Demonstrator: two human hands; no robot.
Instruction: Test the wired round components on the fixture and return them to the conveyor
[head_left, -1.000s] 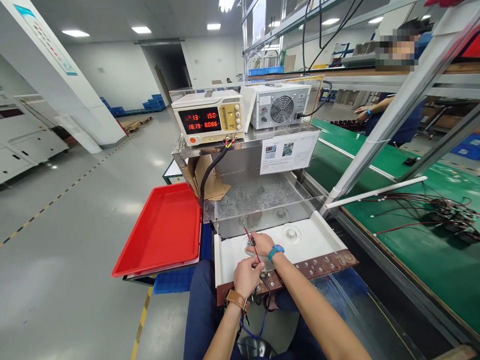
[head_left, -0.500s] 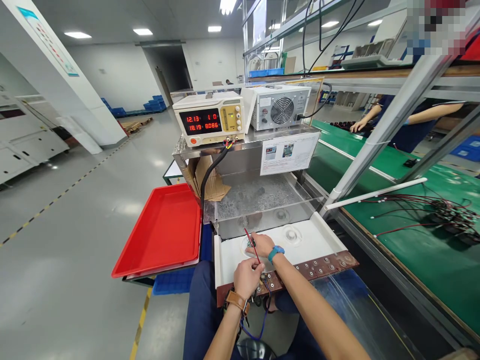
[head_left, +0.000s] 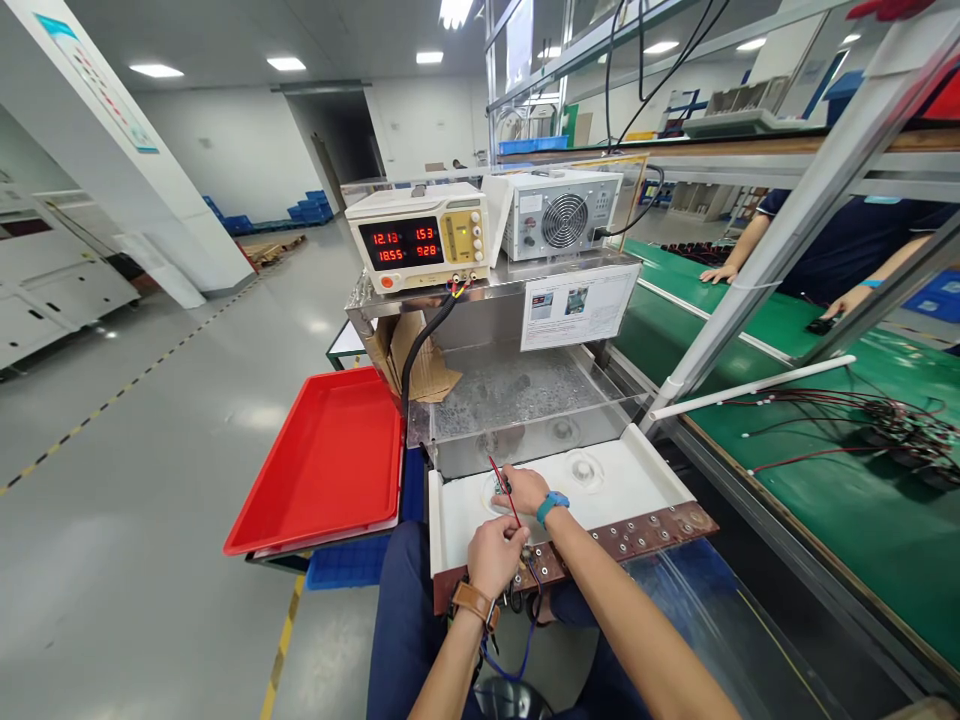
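My left hand (head_left: 495, 555), with a brown strap at the wrist, pinches the lower end of a red wire (head_left: 513, 508) just above the brown terminal strip (head_left: 622, 538). Inside the shallow white tray (head_left: 540, 482), my right hand (head_left: 525, 490), wearing a blue wristband, is closed over a small part, mostly hidden by the fingers, at the left round fixture. What kind of part it is I cannot make out. A second round fixture (head_left: 583, 470) lies to the right. Blue cable (head_left: 534, 600) hangs down below the strip.
A power supply (head_left: 421, 240) with red digits stands on the metal shelf beside a fan-backed unit (head_left: 564, 215). To the left lies a red tray (head_left: 322, 460). Wired parts (head_left: 907, 435) rest on the green bench (head_left: 810, 480); a co-worker's hand (head_left: 847, 302) touches a dark piece there.
The digits on the power supply have risen on several readouts. My hands hold their places. Across the bench, the co-worker has shifted, one hand now at the dark piece.
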